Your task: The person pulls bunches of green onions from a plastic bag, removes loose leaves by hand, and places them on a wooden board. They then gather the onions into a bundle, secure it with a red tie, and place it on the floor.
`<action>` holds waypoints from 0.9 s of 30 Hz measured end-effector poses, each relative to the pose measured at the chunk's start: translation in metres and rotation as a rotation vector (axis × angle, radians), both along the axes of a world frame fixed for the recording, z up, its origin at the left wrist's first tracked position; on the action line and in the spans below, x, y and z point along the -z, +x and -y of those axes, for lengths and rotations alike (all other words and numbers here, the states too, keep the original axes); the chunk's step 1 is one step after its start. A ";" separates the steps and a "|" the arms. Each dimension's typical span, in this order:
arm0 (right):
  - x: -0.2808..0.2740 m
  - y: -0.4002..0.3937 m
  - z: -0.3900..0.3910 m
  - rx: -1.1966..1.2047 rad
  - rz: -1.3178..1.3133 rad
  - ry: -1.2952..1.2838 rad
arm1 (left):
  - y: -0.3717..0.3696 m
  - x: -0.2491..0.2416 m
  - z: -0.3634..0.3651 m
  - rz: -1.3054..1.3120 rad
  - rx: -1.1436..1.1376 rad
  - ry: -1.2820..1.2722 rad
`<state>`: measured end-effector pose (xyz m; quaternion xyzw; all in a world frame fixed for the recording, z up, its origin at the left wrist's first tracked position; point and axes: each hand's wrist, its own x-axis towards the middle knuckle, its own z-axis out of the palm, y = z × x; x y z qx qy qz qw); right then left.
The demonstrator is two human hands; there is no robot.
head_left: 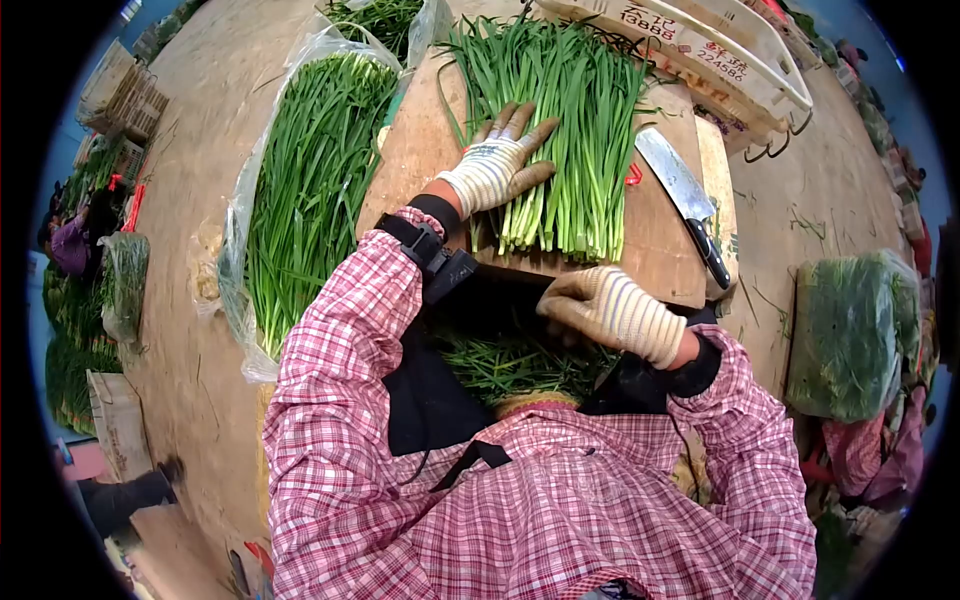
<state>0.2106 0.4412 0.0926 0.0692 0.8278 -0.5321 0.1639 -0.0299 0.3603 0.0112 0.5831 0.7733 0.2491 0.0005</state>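
Observation:
A thick layer of garlic chives [590, 130] lies on a wooden board [415, 150], stem ends towards me. My left hand [500, 165], in a striped knit work glove, rests on the left side of the chives with its fingers spread. Just below the board's front edge is my right hand [590, 305], gloved alike, its fingers curled in and apart from the stems. Whatever it may pinch is hidden. A cleaver [675, 175] with a black handle lies on the board's right side, blade pointing away from me.
Left of the board stands a plastic-lined bundle of chives [320, 160]. Beyond the board is a white plastic crate [690, 50]. Loose green trimmings [510, 365] lie below the board, between my legs. A wrapped green bale [845, 335] sits on the floor at right.

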 end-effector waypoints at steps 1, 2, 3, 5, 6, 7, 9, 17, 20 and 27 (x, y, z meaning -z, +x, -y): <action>-0.003 0.000 -0.006 -0.048 -0.145 0.235 | -0.003 -0.004 -0.002 -0.017 0.009 -0.020; -0.006 -0.001 -0.013 0.096 -0.242 0.265 | -0.001 -0.008 -0.002 -0.052 -0.028 -0.025; -0.009 -0.002 -0.021 0.240 -0.338 0.292 | 0.004 -0.008 0.000 -0.080 -0.091 0.046; 0.017 -0.010 -0.050 0.605 -0.473 0.349 | 0.015 -0.020 0.006 0.034 -0.210 0.072; 0.037 -0.015 -0.071 0.669 -0.462 0.417 | 0.024 -0.024 0.012 0.140 -0.263 0.122; 0.062 -0.019 -0.094 0.728 -0.452 0.484 | 0.032 -0.027 0.019 0.176 -0.333 0.101; 0.096 -0.025 -0.115 0.724 -0.515 0.565 | 0.040 -0.017 0.025 0.440 -0.438 0.159; 0.092 -0.043 -0.137 0.676 -0.399 0.759 | -0.006 -0.011 0.069 0.388 -0.548 0.366; 0.092 -0.059 -0.141 0.647 -0.413 0.843 | -0.013 -0.019 0.058 0.390 -0.486 -0.013; 0.112 -0.065 -0.157 0.716 -0.372 0.630 | -0.023 -0.004 0.044 0.442 -0.505 0.205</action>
